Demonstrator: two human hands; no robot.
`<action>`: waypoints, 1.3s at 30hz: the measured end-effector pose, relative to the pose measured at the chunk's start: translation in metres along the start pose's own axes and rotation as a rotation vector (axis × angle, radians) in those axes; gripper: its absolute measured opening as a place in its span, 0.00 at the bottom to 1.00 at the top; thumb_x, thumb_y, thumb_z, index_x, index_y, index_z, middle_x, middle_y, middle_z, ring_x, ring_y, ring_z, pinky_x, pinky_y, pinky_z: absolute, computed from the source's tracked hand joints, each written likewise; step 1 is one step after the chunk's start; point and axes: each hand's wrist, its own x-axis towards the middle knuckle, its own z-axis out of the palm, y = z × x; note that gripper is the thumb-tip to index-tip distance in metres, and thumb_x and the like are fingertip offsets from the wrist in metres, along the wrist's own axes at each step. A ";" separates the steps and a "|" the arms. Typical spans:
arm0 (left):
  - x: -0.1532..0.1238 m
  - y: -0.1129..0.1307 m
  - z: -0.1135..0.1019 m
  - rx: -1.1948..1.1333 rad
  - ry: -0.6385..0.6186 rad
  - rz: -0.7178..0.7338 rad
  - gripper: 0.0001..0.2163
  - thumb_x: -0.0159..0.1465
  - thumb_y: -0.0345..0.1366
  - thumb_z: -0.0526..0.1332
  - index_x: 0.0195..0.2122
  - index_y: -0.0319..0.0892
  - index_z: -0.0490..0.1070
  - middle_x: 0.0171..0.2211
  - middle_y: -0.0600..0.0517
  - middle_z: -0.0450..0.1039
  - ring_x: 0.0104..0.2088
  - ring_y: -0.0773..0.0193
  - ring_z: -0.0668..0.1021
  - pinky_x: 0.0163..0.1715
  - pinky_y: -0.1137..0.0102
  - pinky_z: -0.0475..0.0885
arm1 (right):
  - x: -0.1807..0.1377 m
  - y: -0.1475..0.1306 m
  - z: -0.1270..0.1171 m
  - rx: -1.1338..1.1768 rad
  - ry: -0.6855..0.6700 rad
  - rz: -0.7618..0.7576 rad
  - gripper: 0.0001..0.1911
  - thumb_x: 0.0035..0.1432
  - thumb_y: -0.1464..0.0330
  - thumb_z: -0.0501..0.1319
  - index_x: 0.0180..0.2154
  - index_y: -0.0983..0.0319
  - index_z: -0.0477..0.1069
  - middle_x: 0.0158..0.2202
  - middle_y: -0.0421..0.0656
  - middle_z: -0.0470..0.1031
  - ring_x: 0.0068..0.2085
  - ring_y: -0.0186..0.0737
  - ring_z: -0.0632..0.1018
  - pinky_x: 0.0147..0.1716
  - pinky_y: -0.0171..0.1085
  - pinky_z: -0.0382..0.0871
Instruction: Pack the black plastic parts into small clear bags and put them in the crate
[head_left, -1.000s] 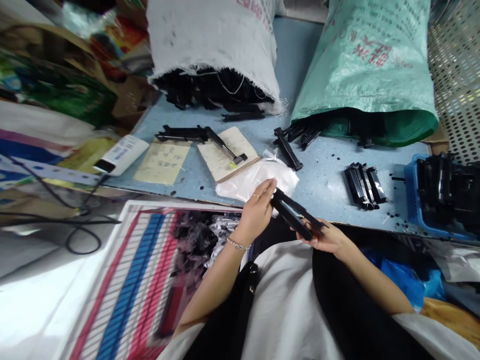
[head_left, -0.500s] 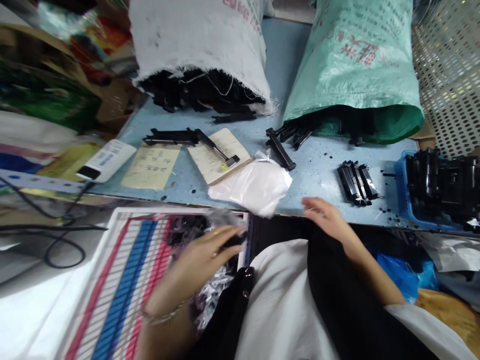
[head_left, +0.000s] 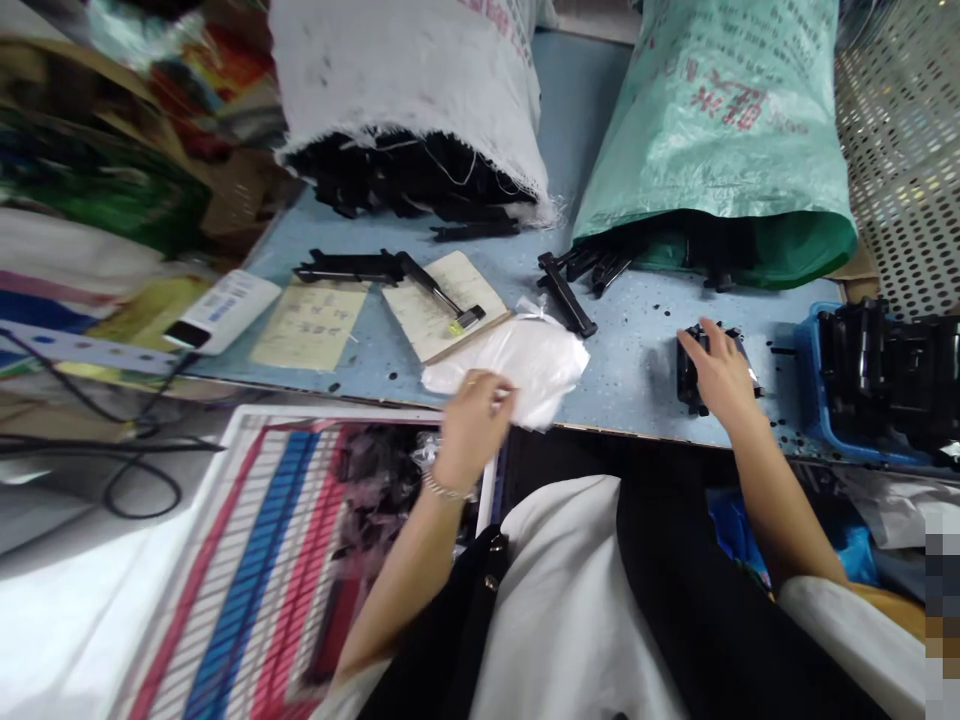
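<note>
My right hand [head_left: 718, 375] lies over a small stack of black plastic bars [head_left: 688, 372] on the blue table [head_left: 637, 340]. Its fingers are stretched across the top of the stack and its thumb is at the stack's left side. My left hand [head_left: 474, 420] is at the table's near edge with its fingers curled against the near edge of a white plastic bag [head_left: 536, 360]. I cannot make out anything inside them. A bracelet sits on that wrist. Below my left hand lies a striped woven bag [head_left: 262, 560] with black parts [head_left: 375, 475] in it.
A white sack [head_left: 405, 90] and a green sack [head_left: 720, 130] lie open at the back, spilling black bars. A blue basket [head_left: 814, 390] of black parts stands at the right. Paper notes [head_left: 311, 325], a notepad [head_left: 442, 310], loose black bars [head_left: 566, 295] and cables [head_left: 112, 470] lie to the left.
My left hand put the black bar into the striped bag, then rose to the white plastic bag. My right hand let go of the bar and reached forward onto the stack.
</note>
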 end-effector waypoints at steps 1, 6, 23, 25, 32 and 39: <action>0.007 0.016 0.015 -0.035 -0.008 0.070 0.07 0.64 0.39 0.61 0.37 0.41 0.71 0.42 0.43 0.73 0.41 0.55 0.77 0.44 0.62 0.74 | 0.008 0.001 -0.002 -0.031 -0.032 -0.085 0.30 0.60 0.80 0.48 0.61 0.60 0.68 0.66 0.55 0.61 0.56 0.57 0.68 0.47 0.50 0.68; 0.035 0.027 0.059 -0.087 -0.141 0.107 0.06 0.64 0.32 0.60 0.30 0.41 0.72 0.37 0.44 0.73 0.40 0.54 0.77 0.45 0.60 0.73 | 0.026 0.015 -0.006 -0.079 -0.198 -0.231 0.18 0.61 0.77 0.54 0.46 0.64 0.78 0.51 0.57 0.73 0.49 0.56 0.69 0.45 0.49 0.66; 0.028 0.019 0.040 -0.818 0.034 -0.313 0.10 0.55 0.37 0.66 0.31 0.43 0.64 0.27 0.55 0.74 0.27 0.67 0.77 0.28 0.71 0.73 | 0.017 -0.152 0.039 2.005 -0.534 0.367 0.21 0.42 0.54 0.75 0.33 0.63 0.78 0.28 0.39 0.74 0.28 0.31 0.71 0.30 0.31 0.66; 0.025 0.011 0.031 -0.747 0.060 -0.246 0.05 0.58 0.37 0.63 0.32 0.42 0.68 0.33 0.51 0.77 0.32 0.64 0.79 0.33 0.69 0.75 | 0.019 -0.142 0.044 2.019 -0.478 0.444 0.22 0.39 0.54 0.76 0.31 0.63 0.77 0.27 0.39 0.74 0.29 0.30 0.71 0.30 0.31 0.66; 0.020 0.009 0.029 -0.498 -0.017 0.050 0.11 0.66 0.32 0.56 0.43 0.43 0.79 0.45 0.47 0.78 0.47 0.61 0.79 0.52 0.62 0.74 | -0.026 -0.100 0.019 1.978 -0.530 0.485 0.18 0.46 0.55 0.74 0.33 0.62 0.78 0.29 0.42 0.77 0.30 0.35 0.75 0.29 0.32 0.69; 0.014 0.026 0.038 -0.453 0.048 0.138 0.14 0.68 0.31 0.55 0.53 0.43 0.74 0.53 0.45 0.74 0.52 0.61 0.77 0.53 0.63 0.74 | -0.083 -0.109 0.016 2.211 -1.223 0.563 0.16 0.52 0.59 0.70 0.34 0.67 0.77 0.26 0.46 0.77 0.23 0.33 0.75 0.18 0.27 0.66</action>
